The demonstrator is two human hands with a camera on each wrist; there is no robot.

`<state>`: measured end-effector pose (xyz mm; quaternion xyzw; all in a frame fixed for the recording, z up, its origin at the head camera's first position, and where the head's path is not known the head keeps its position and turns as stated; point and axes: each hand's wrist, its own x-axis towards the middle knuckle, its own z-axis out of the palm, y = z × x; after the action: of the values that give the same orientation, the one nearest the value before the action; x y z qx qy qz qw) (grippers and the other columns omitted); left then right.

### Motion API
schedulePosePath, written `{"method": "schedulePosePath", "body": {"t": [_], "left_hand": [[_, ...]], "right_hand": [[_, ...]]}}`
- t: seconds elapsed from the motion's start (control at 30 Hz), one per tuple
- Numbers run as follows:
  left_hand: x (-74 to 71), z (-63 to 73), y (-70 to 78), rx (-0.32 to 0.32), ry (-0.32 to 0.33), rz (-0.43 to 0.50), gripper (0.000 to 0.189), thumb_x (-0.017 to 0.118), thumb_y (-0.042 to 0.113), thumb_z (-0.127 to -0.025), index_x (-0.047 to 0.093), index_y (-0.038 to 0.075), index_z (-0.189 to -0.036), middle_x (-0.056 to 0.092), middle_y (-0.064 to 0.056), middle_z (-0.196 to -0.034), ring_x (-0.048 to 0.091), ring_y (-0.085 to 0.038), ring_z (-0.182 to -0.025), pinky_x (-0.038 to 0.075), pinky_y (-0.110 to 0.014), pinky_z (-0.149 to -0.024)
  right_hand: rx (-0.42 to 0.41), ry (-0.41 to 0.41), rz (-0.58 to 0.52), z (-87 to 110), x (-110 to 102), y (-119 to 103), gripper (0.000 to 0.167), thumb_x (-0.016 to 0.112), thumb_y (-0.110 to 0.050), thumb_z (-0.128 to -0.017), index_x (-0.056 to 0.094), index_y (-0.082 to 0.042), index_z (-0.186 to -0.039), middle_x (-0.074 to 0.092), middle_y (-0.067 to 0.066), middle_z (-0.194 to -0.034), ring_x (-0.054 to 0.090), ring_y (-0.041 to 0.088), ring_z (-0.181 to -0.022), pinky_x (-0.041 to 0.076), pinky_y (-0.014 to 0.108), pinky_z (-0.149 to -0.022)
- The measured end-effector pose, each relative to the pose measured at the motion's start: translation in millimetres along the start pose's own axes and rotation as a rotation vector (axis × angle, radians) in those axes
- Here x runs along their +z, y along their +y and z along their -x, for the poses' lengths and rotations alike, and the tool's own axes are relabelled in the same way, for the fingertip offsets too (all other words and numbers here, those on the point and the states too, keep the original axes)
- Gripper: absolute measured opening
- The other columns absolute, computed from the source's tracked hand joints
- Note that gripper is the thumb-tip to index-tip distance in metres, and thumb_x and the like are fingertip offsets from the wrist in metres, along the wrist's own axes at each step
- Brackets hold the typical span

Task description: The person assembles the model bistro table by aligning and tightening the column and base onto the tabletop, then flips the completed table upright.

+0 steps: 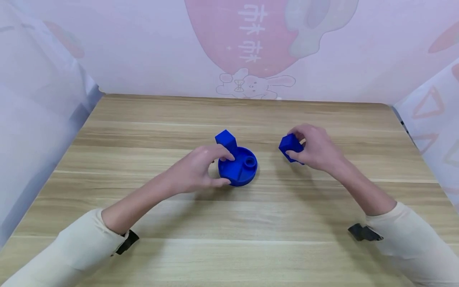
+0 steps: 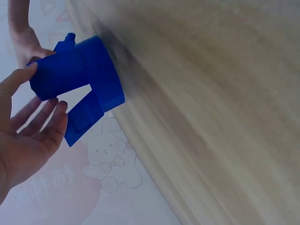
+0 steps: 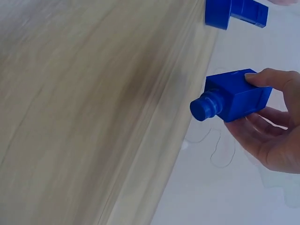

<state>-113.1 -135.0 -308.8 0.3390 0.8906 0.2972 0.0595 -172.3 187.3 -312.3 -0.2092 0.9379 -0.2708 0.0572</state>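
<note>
Near the table's middle sits a blue round base [image 1: 247,177] with a raised rim, a ring-shaped socket and upright blocky parts. My left hand [image 1: 195,169] holds a tall blue block [image 2: 61,72] rising from that base, thumb on one side and fingers on the other. A slanted blue square post [image 1: 226,139] juts out from the base's far side. To the right, my right hand [image 1: 315,149] grips a separate blue square block [image 3: 241,96] between thumb and fingers, above the table. In the right wrist view, a stepped round peg [image 3: 205,107] sticks out of this block's end.
The wood-grain table [image 1: 251,223] runs under both hands. Behind it stands a pale printed backdrop [image 1: 143,48] with a rabbit drawing; similar sheets hang at the left and right sides. Black bands [image 1: 363,232] show at both sleeve cuffs.
</note>
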Motion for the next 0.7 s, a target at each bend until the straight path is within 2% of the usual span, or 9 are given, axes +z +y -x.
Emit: {"method": "schedulePosePath", "body": {"t": [0.07, 0.13, 0.3, 0.43, 0.5, 0.6, 0.7], "left_hand": [[3.0, -0.4, 0.3, -0.015, 0.014, 0.002, 0.047, 0.091, 0.018, -0.082, 0.069, -0.001, -0.119, 0.072, -0.011, -0.113, 0.067, -0.026, -0.105, 0.057, -0.043, -0.094], [5.0, -1.4, -0.4, -0.007, 0.014, 0.003, 0.047, 0.09, 0.02, -0.082, 0.07, -0.002, -0.118, 0.072, -0.012, -0.114, 0.068, -0.026, -0.105, 0.059, -0.041, -0.093], [3.0, -3.8, -5.4, 0.055, -0.01, 0.023, 0.039, 0.086, 0.011, -0.085, 0.071, -0.002, -0.119, 0.071, -0.015, -0.121, 0.069, -0.027, -0.11, 0.059, -0.039, -0.092], [0.6, -5.2, -11.1, 0.055, -0.002, 0.07, 0.04, 0.085, 0.005, -0.084, 0.071, -0.002, -0.121, 0.071, -0.016, -0.124, 0.068, -0.029, -0.112, 0.059, -0.039, -0.089], [0.6, -5.7, -12.5, 0.027, 0.012, 0.088, 0.046, 0.087, 0.007, -0.083, 0.07, -0.004, -0.124, 0.072, -0.016, -0.123, 0.068, -0.029, -0.109, 0.059, -0.039, -0.087], [3.4, -6.2, -12.7, -0.053, 0.037, 0.11, 0.056, 0.091, 0.017, -0.081, 0.067, -0.006, -0.126, 0.073, -0.014, -0.116, 0.069, -0.026, -0.104, 0.06, -0.038, -0.085], [7.0, -6.7, -11.1, -0.123, 0.055, 0.135, 0.056, 0.093, 0.025, -0.079, 0.066, -0.004, -0.12, 0.074, -0.01, -0.107, 0.069, -0.022, -0.098, 0.06, -0.036, -0.084]], "right_hand": [[-0.026, 0.018, -0.036, -0.7, 1.8, -2.9, 0.04, 0.082, -0.006, -0.086, 0.066, 0.007, -0.12, 0.069, 0.025, -0.112, 0.07, 0.038, -0.098, 0.062, 0.049, -0.082], [-0.056, 0.029, -0.078, -1.5, 3.8, -5.4, 0.04, 0.083, -0.005, -0.086, 0.066, 0.007, -0.12, 0.069, 0.024, -0.113, 0.069, 0.037, -0.1, 0.061, 0.05, -0.083], [-0.118, 0.056, -0.204, -5.0, 9.8, -10.6, 0.039, 0.084, -0.001, -0.084, 0.067, 0.006, -0.118, 0.072, 0.021, -0.11, 0.07, 0.035, -0.1, 0.061, 0.052, -0.086], [-0.13, 0.049, -0.292, -8.3, 14.1, -15.9, 0.038, 0.084, 0.001, -0.083, 0.067, 0.006, -0.117, 0.073, 0.019, -0.109, 0.071, 0.033, -0.099, 0.06, 0.05, -0.089], [-0.128, 0.037, -0.327, -9.0, 15.4, -18.8, 0.038, 0.084, 0.002, -0.083, 0.067, 0.006, -0.117, 0.073, 0.019, -0.109, 0.071, 0.033, -0.1, 0.06, 0.047, -0.091], [-0.121, 0.039, -0.378, -9.0, 16.4, -22.2, 0.039, 0.084, 0.003, -0.082, 0.065, 0.007, -0.116, 0.072, 0.02, -0.11, 0.072, 0.033, -0.101, 0.059, 0.044, -0.092], [-0.114, 0.061, -0.428, -8.6, 17.2, -24.7, 0.04, 0.084, 0.003, -0.082, 0.063, 0.008, -0.115, 0.071, 0.02, -0.112, 0.072, 0.033, -0.101, 0.059, 0.039, -0.091]]}}
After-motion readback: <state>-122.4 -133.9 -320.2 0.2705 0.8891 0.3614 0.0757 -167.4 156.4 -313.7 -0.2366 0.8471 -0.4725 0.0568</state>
